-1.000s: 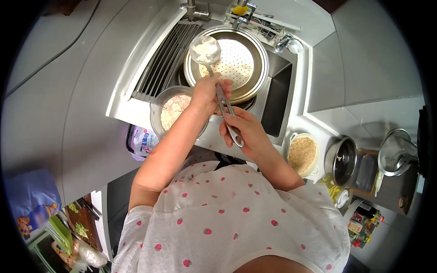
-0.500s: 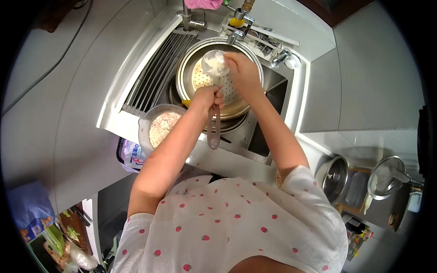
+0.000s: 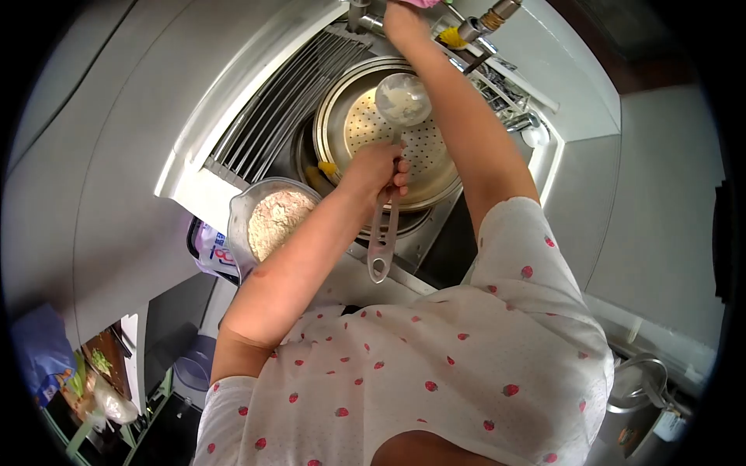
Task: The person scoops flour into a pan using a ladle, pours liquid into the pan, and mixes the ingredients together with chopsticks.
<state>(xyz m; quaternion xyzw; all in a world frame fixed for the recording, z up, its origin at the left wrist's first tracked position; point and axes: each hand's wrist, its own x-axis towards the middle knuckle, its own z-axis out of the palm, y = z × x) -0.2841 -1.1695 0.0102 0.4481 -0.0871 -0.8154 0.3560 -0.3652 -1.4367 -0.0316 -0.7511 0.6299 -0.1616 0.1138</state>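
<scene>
On my left, the clear bowl (image 3: 239, 221) of pale, crumbly floury stuff (image 3: 273, 225) sits at the sink's edge, with my left forearm passing across its near side; I can't tell whether they touch. I should lift that elbow a little so I don't nudge the bowl.

Next comes the metal drying rack (image 3: 280, 101), then the wide steel pan (image 3: 332, 109) with its perforated plate (image 3: 365, 124), over the sink.

My left hand (image 3: 382, 169) is curled closed around the upper handle of the ladle (image 3: 402, 101). The ladle's bowl, smeared with whitish residue, is over the pan, and the handle's holed end points back towards me. Gripping so near the bowl gives me good control; I should hold it level, with a firm but easy wrist, so that any drips land over the plate.

My right hand (image 3: 406, 25) is stretched up by the taps, beside a scrap of pink cloth (image 3: 423, 2). Its fingers are cut off at the top, so I can't tell how open they are or what they hold. With that arm at full reach, I'd do well to watch the ladle for tilting.
</scene>
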